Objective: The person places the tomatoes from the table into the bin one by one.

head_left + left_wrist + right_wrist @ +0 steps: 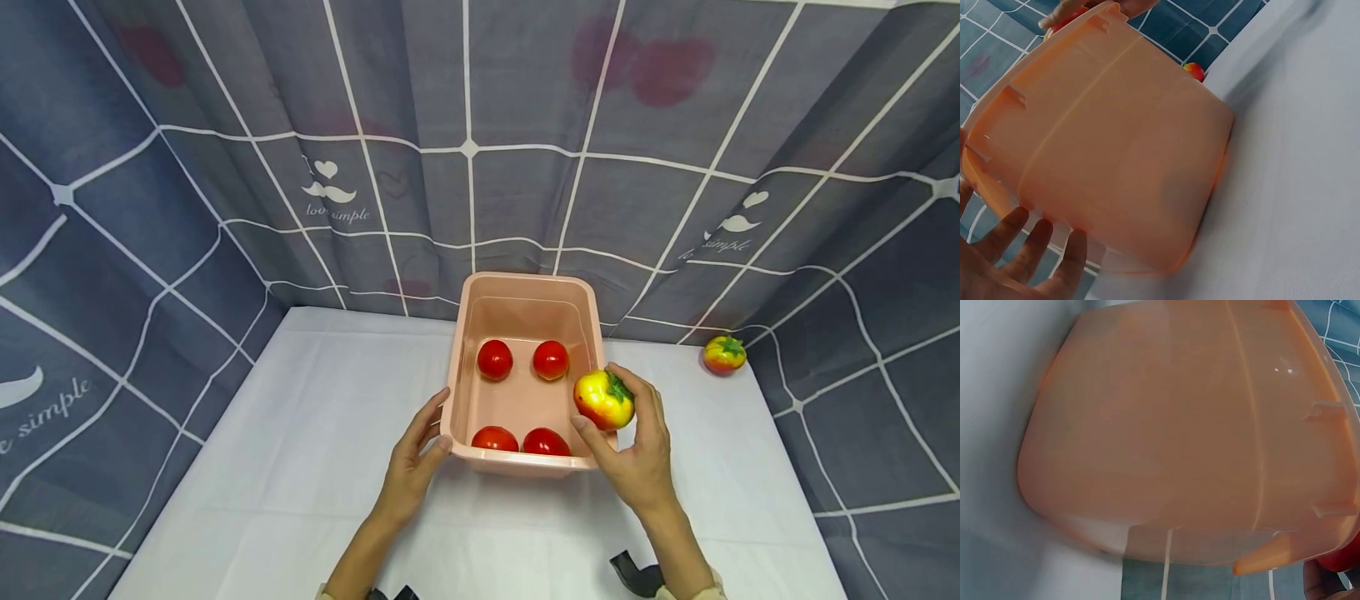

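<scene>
My right hand (637,458) pinches a yellow-and-red, persimmon-like fruit with a green leafy top (602,400) between thumb and fingers. It is over the right side of a pink plastic bin (517,287). Inside lie red tomatoes: two toward the back, a left one (495,360) and a right one (551,360), and two at the front, partly hidden by the rim. My left hand (411,467) touches the bin's left side near the front corner. In the left wrist view its fingers (1038,247) are spread and fairly straight against the outer wall.
A second yellow-and-red fruit (724,355) sits at the table's back right corner. White cloth covers the table (300,467). Grey checked curtains (525,200) stand behind and on both sides. The bin stands close to the back curtain.
</scene>
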Tool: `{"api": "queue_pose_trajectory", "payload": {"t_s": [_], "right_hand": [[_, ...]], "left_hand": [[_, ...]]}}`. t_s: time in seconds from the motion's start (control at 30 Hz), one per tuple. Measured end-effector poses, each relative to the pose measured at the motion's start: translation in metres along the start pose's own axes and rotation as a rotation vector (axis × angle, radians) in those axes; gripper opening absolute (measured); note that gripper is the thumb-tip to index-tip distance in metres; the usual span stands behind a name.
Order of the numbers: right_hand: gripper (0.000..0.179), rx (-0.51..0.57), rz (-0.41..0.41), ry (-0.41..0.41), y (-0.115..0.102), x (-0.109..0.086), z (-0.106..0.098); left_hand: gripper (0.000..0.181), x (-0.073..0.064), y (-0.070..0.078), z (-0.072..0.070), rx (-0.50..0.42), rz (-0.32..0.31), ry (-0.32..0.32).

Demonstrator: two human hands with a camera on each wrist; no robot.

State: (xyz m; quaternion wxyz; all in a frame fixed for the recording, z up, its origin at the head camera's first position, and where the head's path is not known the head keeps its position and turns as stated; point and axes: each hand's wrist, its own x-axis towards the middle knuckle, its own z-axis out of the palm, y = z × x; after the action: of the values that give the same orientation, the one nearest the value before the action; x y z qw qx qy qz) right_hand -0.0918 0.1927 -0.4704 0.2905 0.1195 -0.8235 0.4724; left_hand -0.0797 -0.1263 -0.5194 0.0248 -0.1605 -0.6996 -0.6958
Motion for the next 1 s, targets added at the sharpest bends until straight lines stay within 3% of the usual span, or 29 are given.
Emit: {"api": "queue_pose_trajectory", "payload": {"t_s": [0.17,0.33,0.53,1.0], "right_hand": [[0.085,0.074,-0.092,0.019,0.001,0.003,0.000],[0.083,0.077,-0.140,0.051,0.004,0.004,0.001],[0.081,0.067,-0.135,0.055,0.007,0.002,0.001],[0.079,0.042,-0.103,0.058,0.010,0.000,-0.001]], "left_hand": [[0.064,0.001,0.000,0.000,0.023,0.008,0.007],[0.064,0.000,0.000,0.001,0.031,0.004,0.012],[0.063,0.000,0.001,0.002,0.032,-0.022,0.026],[0.064,-0.001,-0.002,0.000,-0.004,-0.012,0.011]]}}
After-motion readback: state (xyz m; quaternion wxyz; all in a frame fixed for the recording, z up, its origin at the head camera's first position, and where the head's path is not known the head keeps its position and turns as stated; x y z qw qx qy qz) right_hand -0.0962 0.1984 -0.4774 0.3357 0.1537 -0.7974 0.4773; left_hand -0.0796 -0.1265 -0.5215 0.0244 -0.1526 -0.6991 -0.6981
